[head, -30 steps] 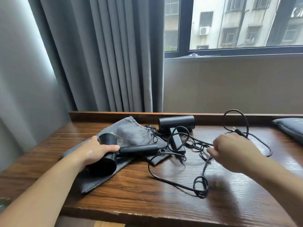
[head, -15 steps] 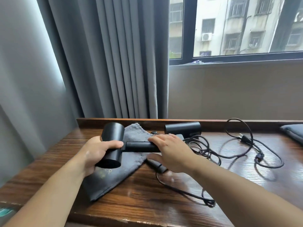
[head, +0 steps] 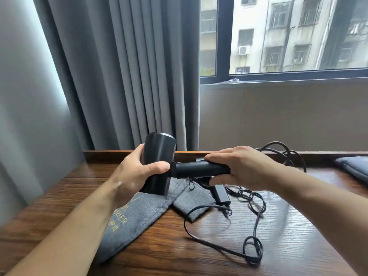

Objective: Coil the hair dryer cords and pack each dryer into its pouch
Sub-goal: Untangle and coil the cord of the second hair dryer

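Left hand [head: 131, 176] is gripping the dryer barrel [head: 159, 152], right hand [head: 245, 168] is clasping its handle [head: 199, 170], which is pointing toward three o'clock.

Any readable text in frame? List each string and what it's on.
"RIER": gold print on the grey pouch; the letters before it are hidden.
Gold Chinese characters above and below that word on the same pouch: too blurred to read.
Black hair dryer: no legible marking.
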A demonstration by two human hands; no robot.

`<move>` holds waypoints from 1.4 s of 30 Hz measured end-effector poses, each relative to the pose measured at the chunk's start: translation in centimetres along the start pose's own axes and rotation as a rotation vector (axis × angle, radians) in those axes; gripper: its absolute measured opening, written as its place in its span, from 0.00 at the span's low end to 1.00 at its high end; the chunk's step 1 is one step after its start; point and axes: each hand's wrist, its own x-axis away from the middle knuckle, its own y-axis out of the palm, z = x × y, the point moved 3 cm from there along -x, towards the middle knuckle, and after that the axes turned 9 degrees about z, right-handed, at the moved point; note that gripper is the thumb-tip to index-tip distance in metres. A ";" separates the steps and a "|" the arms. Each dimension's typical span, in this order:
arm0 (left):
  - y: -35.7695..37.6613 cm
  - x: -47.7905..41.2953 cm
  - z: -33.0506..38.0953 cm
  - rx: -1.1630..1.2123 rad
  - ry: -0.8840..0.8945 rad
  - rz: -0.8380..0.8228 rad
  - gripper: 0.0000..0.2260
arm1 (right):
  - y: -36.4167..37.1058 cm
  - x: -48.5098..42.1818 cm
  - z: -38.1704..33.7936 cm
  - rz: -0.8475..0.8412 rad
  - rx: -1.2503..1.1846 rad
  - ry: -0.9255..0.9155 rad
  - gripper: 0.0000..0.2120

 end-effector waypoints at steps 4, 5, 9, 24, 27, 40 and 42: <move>2.1 0.2 0.3 -0.203 0.070 -0.193 0.30 | -0.8 0.8 0.4 -0.129 0.043 -0.065 0.26; 2.3 0.1 0.3 -0.216 0.076 -0.207 0.30 | -1.1 0.9 0.5 -0.125 0.056 -0.055 0.26; 2.8 -0.5 1.1 -0.225 0.089 -0.265 0.30 | -1.8 1.2 1.7 -0.048 0.088 -0.006 0.29; 6.0 -2.7 -1.1 -0.012 0.029 -0.368 0.32 | -2.9 1.4 8.6 0.195 0.100 0.133 0.24; 6.6 -3.3 -2.3 0.118 0.001 -0.364 0.31 | -2.9 1.8 10.7 0.243 0.039 0.285 0.16; 7.2 -6.5 -3.9 0.580 -0.063 0.067 0.25 | -2.1 3.7 13.8 0.015 -0.503 0.785 0.15; 6.6 -6.9 -3.7 0.594 -0.054 0.115 0.26 | -2.5 3.7 14.2 0.210 -0.458 0.817 0.17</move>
